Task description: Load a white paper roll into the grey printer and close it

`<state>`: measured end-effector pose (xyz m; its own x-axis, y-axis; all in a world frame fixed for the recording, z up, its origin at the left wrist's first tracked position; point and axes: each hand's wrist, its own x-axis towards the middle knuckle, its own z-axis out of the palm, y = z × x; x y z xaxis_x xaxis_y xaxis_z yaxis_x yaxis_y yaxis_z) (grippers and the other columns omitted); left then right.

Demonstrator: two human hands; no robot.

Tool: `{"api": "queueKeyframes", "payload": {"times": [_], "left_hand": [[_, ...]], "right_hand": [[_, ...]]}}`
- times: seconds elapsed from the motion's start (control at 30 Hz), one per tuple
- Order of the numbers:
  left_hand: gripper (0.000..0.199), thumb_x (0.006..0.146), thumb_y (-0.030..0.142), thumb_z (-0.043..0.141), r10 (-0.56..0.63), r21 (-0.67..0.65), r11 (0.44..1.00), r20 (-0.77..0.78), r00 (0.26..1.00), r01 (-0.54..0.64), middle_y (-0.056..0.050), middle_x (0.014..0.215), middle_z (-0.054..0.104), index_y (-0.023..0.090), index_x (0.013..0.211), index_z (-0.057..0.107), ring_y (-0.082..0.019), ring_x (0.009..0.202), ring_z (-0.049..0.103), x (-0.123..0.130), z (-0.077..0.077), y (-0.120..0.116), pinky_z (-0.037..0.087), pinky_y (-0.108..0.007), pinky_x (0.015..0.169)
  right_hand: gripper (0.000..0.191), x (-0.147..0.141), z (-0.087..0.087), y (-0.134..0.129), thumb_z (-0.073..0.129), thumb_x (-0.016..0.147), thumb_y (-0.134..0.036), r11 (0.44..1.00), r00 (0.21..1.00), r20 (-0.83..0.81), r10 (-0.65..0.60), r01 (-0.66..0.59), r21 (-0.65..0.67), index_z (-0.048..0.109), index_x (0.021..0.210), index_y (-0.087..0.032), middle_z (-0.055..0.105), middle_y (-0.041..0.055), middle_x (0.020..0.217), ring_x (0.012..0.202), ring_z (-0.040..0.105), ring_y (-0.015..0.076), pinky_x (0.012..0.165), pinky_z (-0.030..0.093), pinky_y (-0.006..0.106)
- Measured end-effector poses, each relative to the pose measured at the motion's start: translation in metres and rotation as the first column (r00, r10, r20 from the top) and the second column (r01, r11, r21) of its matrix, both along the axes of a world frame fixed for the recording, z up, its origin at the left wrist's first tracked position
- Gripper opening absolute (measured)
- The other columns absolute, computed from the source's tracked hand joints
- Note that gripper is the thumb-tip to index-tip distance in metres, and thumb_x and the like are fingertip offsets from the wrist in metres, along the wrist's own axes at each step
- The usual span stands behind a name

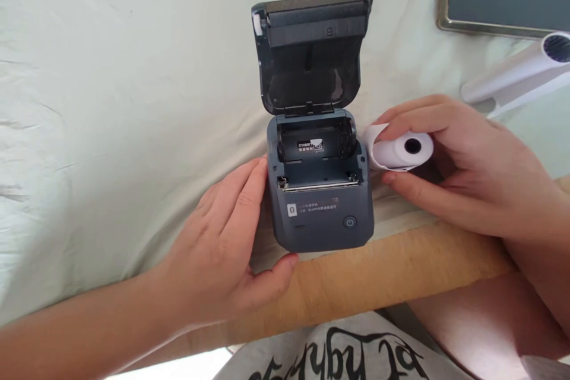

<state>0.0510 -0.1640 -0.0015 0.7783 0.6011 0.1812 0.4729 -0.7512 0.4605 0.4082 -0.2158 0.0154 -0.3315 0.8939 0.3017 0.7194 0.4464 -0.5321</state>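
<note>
A dark blue label printer (323, 219) stands near the table's front edge with its black lid (312, 53) raised. Its paper bay shows no roll inside. My left hand (227, 237) rests against the printer's left side, fingers along the casing and thumb apart near its lower corner. To the right of the printer, my right hand (458, 166) holds a small white paper roll (396, 151) between thumb and fingers. The roll's dark core hole faces me, and a loose end of paper curls out toward the printer.
A long dark case with a metallic rim (507, 3) lies at the back right. Below it is a larger white roll (512, 74), partly unrolled. A pale, wrinkled cloth (133, 71) covers the table behind the wooden front edge (378, 270).
</note>
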Motion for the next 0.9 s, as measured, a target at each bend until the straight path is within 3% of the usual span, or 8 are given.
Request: {"api": "queueKeyframes", "payload": {"times": [0.1, 0.2, 0.27, 0.37, 0.53, 0.7, 0.83, 0.9], "left_hand": [[0.099, 0.110, 0.042, 0.065, 0.001, -0.003, 1.000, 0.008, 1.000, -0.001, -0.023, 0.186, 0.063, 0.023, 0.199, 0.026, -0.049, 0.166, 0.071, 0.000, -0.001, 0.000, 0.069, -0.067, 0.134], [0.099, 0.111, 0.041, 0.064, 0.002, -0.001, 1.000, 0.007, 1.000, -0.002, -0.024, 0.186, 0.063, 0.022, 0.199, 0.025, -0.049, 0.166, 0.070, 0.000, -0.001, 0.000, 0.069, -0.067, 0.135], [0.101, 0.109, 0.041, 0.065, 0.005, -0.005, 1.000, 0.009, 1.000, -0.005, -0.022, 0.187, 0.063, 0.023, 0.200, 0.025, -0.049, 0.166, 0.071, 0.000, -0.001, 0.000, 0.069, -0.067, 0.134], [0.103, 0.108, 0.041, 0.067, 0.014, -0.016, 1.000, 0.011, 1.000, -0.014, -0.020, 0.187, 0.063, 0.027, 0.200, 0.024, -0.049, 0.165, 0.071, 0.000, -0.001, 0.000, 0.069, -0.069, 0.133], [0.103, 0.108, 0.041, 0.066, 0.005, -0.018, 1.000, 0.008, 1.000, -0.005, -0.022, 0.186, 0.063, 0.026, 0.201, 0.024, -0.049, 0.165, 0.071, 0.000, 0.000, 0.000, 0.070, -0.069, 0.133], [0.101, 0.110, 0.043, 0.064, -0.007, 0.020, 1.000, 0.001, 1.000, 0.007, -0.023, 0.185, 0.064, 0.022, 0.200, 0.024, -0.048, 0.166, 0.071, 0.000, -0.002, 0.002, 0.070, -0.066, 0.132], [0.101, 0.110, 0.043, 0.065, -0.002, 0.007, 1.000, -0.007, 1.000, 0.002, -0.022, 0.187, 0.062, 0.025, 0.200, 0.023, -0.048, 0.167, 0.070, -0.001, -0.001, 0.003, 0.069, -0.067, 0.134], [0.102, 0.109, 0.043, 0.065, 0.000, 0.000, 1.000, -0.011, 1.000, 0.000, -0.022, 0.187, 0.062, 0.025, 0.200, 0.023, -0.048, 0.168, 0.069, -0.001, 0.000, 0.002, 0.069, -0.066, 0.134]], "right_hand": [[0.023, 0.003, 0.000, 0.001, 0.076, 0.117, -0.029, 0.998, 0.999, 0.042, -0.016, 0.014, 0.060, 0.076, 0.139, -0.034, 0.080, 0.0064, 0.127, 0.110, 0.085, 0.0232, 0.090, 0.076, 0.039], [0.040, 0.005, -0.003, 0.001, 0.067, 0.114, -0.017, 1.000, 0.998, -0.057, 0.000, 0.000, -0.005, 0.073, 0.149, -0.036, 0.083, 0.0045, 0.133, 0.101, 0.084, 0.0201, 0.079, 0.073, 0.036], [0.047, 0.005, -0.005, 0.002, 0.065, 0.112, -0.016, 0.999, 0.996, -0.086, 0.004, -0.007, -0.033, 0.070, 0.154, -0.037, 0.084, 0.0044, 0.137, 0.105, 0.085, 0.0215, 0.082, 0.074, 0.038], [0.033, 0.004, -0.008, 0.003, 0.075, 0.114, -0.027, 1.000, 0.999, -0.041, 0.022, -0.022, -0.004, 0.073, 0.145, -0.037, 0.084, 0.0044, 0.134, 0.113, 0.087, 0.0243, 0.090, 0.078, 0.041], [0.047, 0.000, -0.009, 0.000, 0.073, 0.110, -0.019, 0.994, 0.980, -0.196, 0.018, -0.039, -0.100, 0.068, 0.153, -0.037, 0.087, 0.0007, 0.123, 0.088, 0.084, 0.0169, 0.066, 0.068, 0.030], [0.032, -0.004, -0.009, -0.001, 0.074, 0.113, -0.026, 0.999, 0.995, -0.090, 0.039, -0.040, -0.016, 0.072, 0.143, -0.035, 0.085, 0.0031, 0.129, 0.103, 0.087, 0.0201, 0.084, 0.077, 0.033], [0.042, -0.006, -0.011, -0.004, 0.069, 0.106, -0.016, 0.997, 0.984, -0.176, -0.033, 0.020, -0.073, 0.070, 0.144, -0.034, 0.085, -0.0007, 0.118, 0.083, 0.081, 0.0156, 0.063, 0.066, 0.027], [0.044, -0.006, -0.011, -0.003, 0.066, 0.106, -0.015, 0.997, 0.986, -0.163, -0.018, 0.005, -0.076, 0.069, 0.146, -0.034, 0.086, -0.0001, 0.119, 0.084, 0.082, 0.0160, 0.067, 0.069, 0.028]]}}
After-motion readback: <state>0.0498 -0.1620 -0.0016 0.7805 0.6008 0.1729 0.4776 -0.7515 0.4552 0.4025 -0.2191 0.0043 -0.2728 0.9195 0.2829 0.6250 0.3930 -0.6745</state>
